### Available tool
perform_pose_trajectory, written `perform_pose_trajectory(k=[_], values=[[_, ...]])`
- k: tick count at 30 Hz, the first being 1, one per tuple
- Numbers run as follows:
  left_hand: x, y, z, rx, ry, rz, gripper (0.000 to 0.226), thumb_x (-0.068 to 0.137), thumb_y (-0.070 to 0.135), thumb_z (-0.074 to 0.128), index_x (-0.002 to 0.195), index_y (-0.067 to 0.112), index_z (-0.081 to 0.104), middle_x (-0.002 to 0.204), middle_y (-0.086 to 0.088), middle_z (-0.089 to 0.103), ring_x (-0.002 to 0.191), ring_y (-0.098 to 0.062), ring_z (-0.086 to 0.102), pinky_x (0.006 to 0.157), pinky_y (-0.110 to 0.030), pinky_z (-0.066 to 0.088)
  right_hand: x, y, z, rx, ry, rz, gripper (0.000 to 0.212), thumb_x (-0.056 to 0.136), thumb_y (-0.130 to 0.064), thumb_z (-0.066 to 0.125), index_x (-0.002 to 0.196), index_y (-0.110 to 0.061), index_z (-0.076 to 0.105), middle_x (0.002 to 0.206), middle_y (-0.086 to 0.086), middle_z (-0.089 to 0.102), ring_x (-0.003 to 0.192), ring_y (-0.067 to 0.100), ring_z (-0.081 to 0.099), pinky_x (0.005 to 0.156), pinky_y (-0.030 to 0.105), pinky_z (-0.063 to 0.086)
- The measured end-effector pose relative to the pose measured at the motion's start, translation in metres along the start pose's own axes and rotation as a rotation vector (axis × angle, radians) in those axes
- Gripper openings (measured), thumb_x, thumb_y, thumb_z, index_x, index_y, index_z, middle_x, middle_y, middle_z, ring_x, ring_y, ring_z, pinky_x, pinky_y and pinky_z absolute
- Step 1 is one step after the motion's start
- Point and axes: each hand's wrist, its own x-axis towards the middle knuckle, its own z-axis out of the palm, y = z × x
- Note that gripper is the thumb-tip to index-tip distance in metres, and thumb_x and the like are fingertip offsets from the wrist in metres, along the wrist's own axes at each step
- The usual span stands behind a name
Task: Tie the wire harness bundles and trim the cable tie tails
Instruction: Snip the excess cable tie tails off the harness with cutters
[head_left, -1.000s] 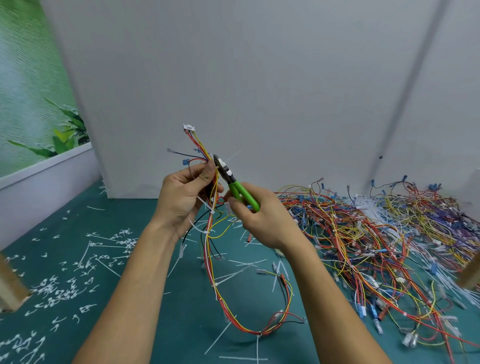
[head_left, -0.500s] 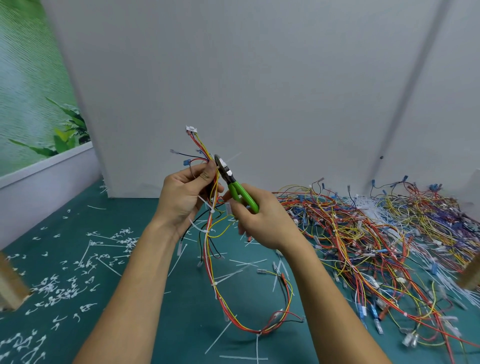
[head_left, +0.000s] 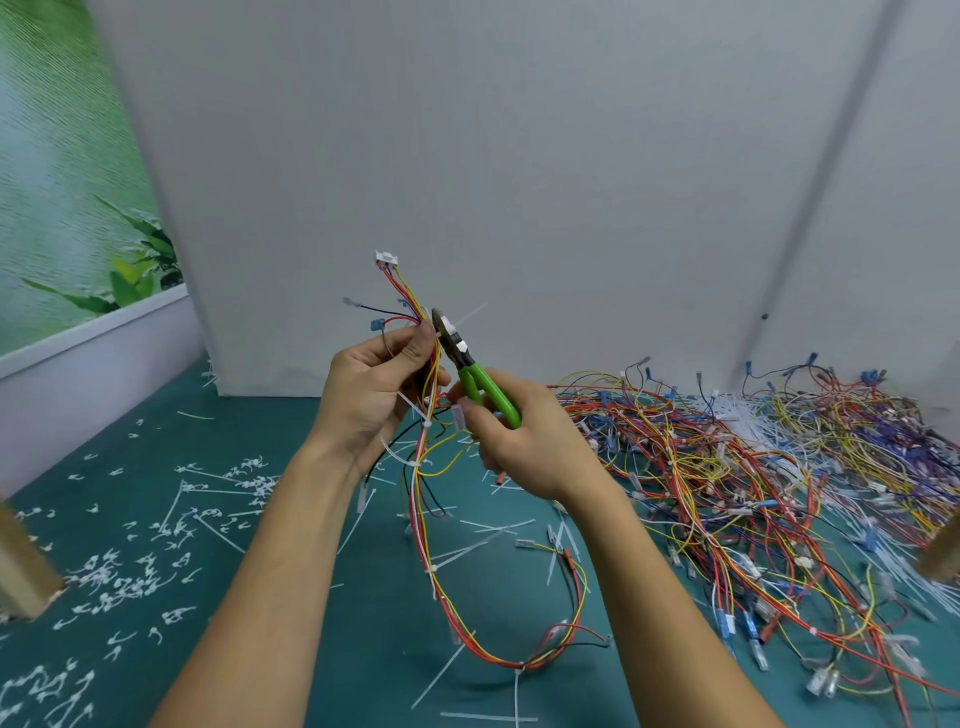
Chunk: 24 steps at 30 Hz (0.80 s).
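My left hand (head_left: 371, 392) grips a wire harness (head_left: 426, 525) of red, yellow and black wires near its top, where a white connector (head_left: 387, 256) sticks up. The harness hangs down and loops over the green mat. My right hand (head_left: 524, 439) grips green-handled cutters (head_left: 470, 366) whose jaws sit at a white cable tie tail (head_left: 470, 313) that juts up and right from the bundle beside my left thumb. Other white ties ring the harness lower down, some with long tails.
A big tangle of loose harnesses (head_left: 753, 478) covers the mat at the right. Cut tie tails (head_left: 135, 566) litter the mat at the left, and several uncut ties (head_left: 488, 540) lie under the hanging harness. A white wall panel (head_left: 519, 156) stands close behind.
Both hands, the harness and the cutters have held almost the same place, drifting slightly downward in view. The tie tail still juts from the jaws.
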Motion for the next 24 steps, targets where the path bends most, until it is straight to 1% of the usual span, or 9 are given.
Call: perform_pose_trajectory(k=[2,4,7,11,13,16,19,21,24], values=[[0.0000,0.0000,-0.0004,-0.004,-0.010,0.000,0.016,0.084,0.025,0.071,0.074,0.016,0.080,0.064,-0.003,0.067,0.056,-0.014,0.066,0.055,-0.025,0.056,-0.0004,0.0004,-0.0002,0.007,-0.074,0.015,0.022,0.103,-0.021,0.055,0.123,-0.023,0.065,0.089,0.001,0.072,0.068,0.009,0.073,0.062,0.025,0.057],[-0.0006,0.0002,-0.0013,0.000,-0.015,-0.003,0.016,0.084,0.024,0.070,0.074,0.016,0.080,0.064,-0.003,0.067,0.056,-0.015,0.067,0.055,-0.025,0.056,-0.0003,0.0011,0.0010,-0.009,-0.108,0.019,0.026,0.103,-0.021,0.055,0.128,-0.024,0.062,0.097,0.002,0.073,0.076,0.009,0.075,0.067,0.026,0.059],[-0.0005,0.0015,-0.0025,0.004,0.008,-0.009,0.015,0.082,0.024,0.071,0.074,0.015,0.079,0.063,-0.004,0.067,0.055,-0.015,0.066,0.053,-0.026,0.056,0.0004,0.0004,0.0036,-0.019,-0.035,0.000,0.015,0.103,-0.022,0.055,0.113,-0.024,0.067,0.078,0.000,0.064,0.061,0.013,0.060,0.062,0.034,0.052],[-0.0008,0.0025,-0.0008,0.010,0.007,-0.010,0.014,0.080,0.026,0.073,0.074,0.015,0.079,0.065,-0.005,0.067,0.056,-0.016,0.066,0.053,-0.026,0.056,0.0016,0.0006,0.0028,-0.014,0.019,0.003,0.014,0.103,-0.023,0.056,0.105,-0.022,0.071,0.071,0.003,0.058,0.056,0.013,0.046,0.058,0.031,0.045],[-0.0011,0.0021,0.0004,0.004,0.007,-0.006,0.013,0.080,0.025,0.072,0.074,0.016,0.080,0.065,-0.004,0.067,0.056,-0.015,0.066,0.053,-0.026,0.056,0.0005,-0.0006,0.0012,0.000,0.007,0.007,0.014,0.103,-0.020,0.056,0.108,-0.022,0.069,0.070,-0.002,0.060,0.056,0.012,0.055,0.056,0.032,0.051],[-0.0021,0.0023,0.0010,0.004,-0.005,-0.007,0.014,0.082,0.025,0.071,0.076,0.016,0.080,0.064,-0.004,0.067,0.056,-0.015,0.066,0.053,-0.026,0.055,-0.0016,-0.0014,-0.0015,0.039,-0.090,0.022,0.020,0.104,-0.017,0.054,0.120,-0.021,0.065,0.093,0.005,0.073,0.072,0.012,0.074,0.066,0.030,0.062],[-0.0033,0.0030,0.0004,0.009,-0.009,-0.010,0.014,0.082,0.025,0.071,0.077,0.014,0.080,0.064,-0.006,0.068,0.056,-0.016,0.067,0.053,-0.025,0.055,-0.0022,-0.0022,-0.0024,0.030,-0.106,0.025,0.022,0.105,-0.018,0.053,0.124,-0.020,0.065,0.093,0.003,0.074,0.072,0.010,0.074,0.065,0.024,0.060],[-0.0028,0.0032,0.0010,0.007,0.004,-0.012,0.014,0.081,0.024,0.072,0.075,0.015,0.079,0.065,-0.006,0.067,0.055,-0.016,0.066,0.052,-0.026,0.055,-0.0017,-0.0024,-0.0012,0.035,-0.050,0.015,0.018,0.105,-0.020,0.054,0.115,-0.021,0.069,0.077,0.002,0.065,0.059,0.012,0.063,0.060,0.036,0.057],[-0.0023,0.0038,0.0019,0.010,0.012,-0.015,0.013,0.080,0.025,0.072,0.073,0.016,0.079,0.065,-0.005,0.067,0.055,-0.015,0.066,0.051,-0.027,0.056,0.0001,-0.0003,0.0001,0.020,0.002,0.009,0.016,0.104,-0.022,0.057,0.108,-0.022,0.072,0.074,0.011,0.057,0.060,0.017,0.048,0.062,0.045,0.054]])
